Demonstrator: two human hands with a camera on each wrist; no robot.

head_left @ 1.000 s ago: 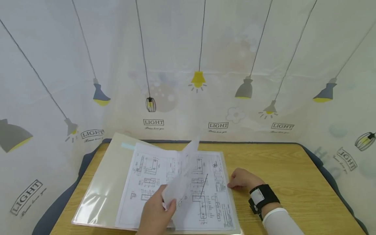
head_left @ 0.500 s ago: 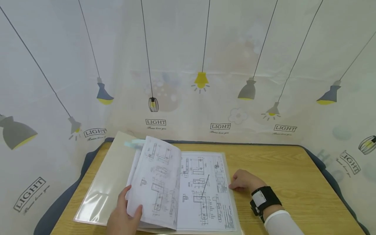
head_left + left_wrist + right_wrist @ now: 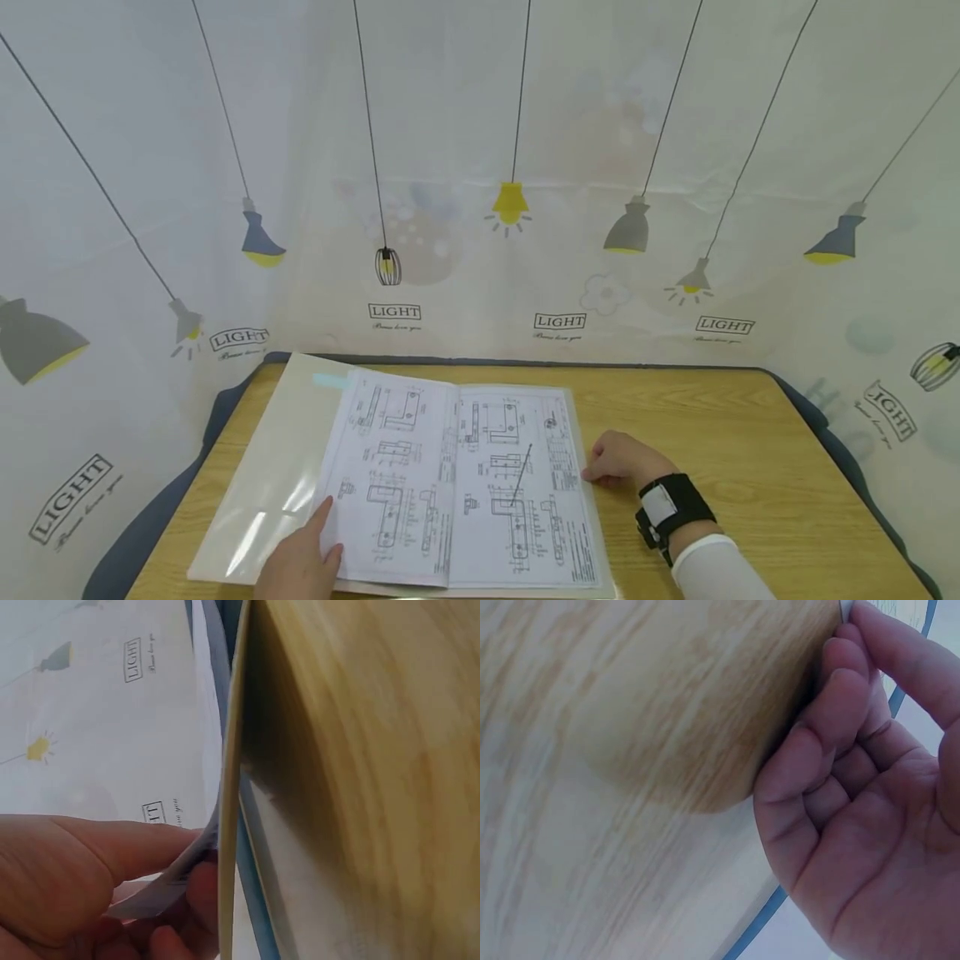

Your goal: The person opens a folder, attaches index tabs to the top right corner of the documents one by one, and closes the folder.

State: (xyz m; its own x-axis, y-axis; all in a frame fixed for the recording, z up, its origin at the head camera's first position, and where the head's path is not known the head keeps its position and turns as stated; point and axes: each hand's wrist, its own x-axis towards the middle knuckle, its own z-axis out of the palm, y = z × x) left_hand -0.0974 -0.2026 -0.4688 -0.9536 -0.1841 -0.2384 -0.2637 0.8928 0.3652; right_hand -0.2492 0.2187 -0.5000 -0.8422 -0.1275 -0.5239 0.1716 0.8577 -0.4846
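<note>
The folder [image 3: 258,467] at lower centre of the frame bears light-looking, probably limp and easily creased printed sheets [image 3: 420,467], best held by outer edges, where the left hand [image 3: 298,562] pinches paper and the right hand [image 3: 628,458] seemingly pinches the folder.

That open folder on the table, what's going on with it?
Someone is handling the folder, which lies open on a wood-grained table. The left hand pinches the left-hand page at its outer edge. The right hand appears to pinch the folder's right edge. At this moment, the left-hand page and the right-hand page lie side by side, both showing printed line drawings.
</note>
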